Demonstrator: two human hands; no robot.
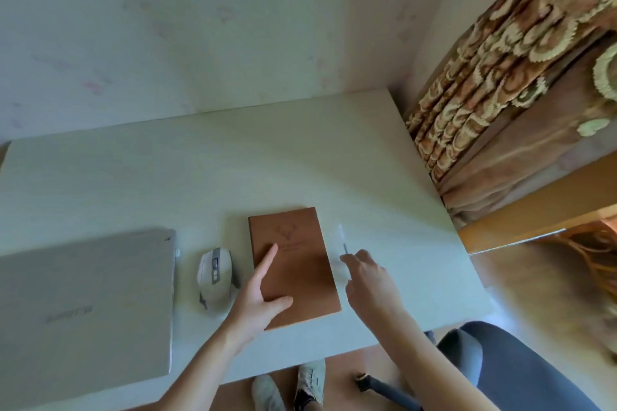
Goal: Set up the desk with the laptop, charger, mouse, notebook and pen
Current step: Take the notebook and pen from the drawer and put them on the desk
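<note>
A closed silver laptop [86,304] lies at the left of the white desk [233,177]. Right of it sits a white and grey mouse [215,274]. A brown notebook [293,264] lies closed near the desk's front edge. My left hand [257,297] rests flat on the notebook's left side with its fingers spread. Just right of the notebook lies a pale pen [342,243], blurred. My right hand [370,277] hovers over the pen's near end, fingertips at it; whether they pinch it is unclear. I see no charger, only a small white tip [177,252] at the laptop's right edge.
A wall runs along the desk's far edge. Patterned brown curtains [494,83] hang at the right, past the desk's right edge. A grey office chair [507,367] stands at the front right, and two shoes [290,384] show below the desk's front edge.
</note>
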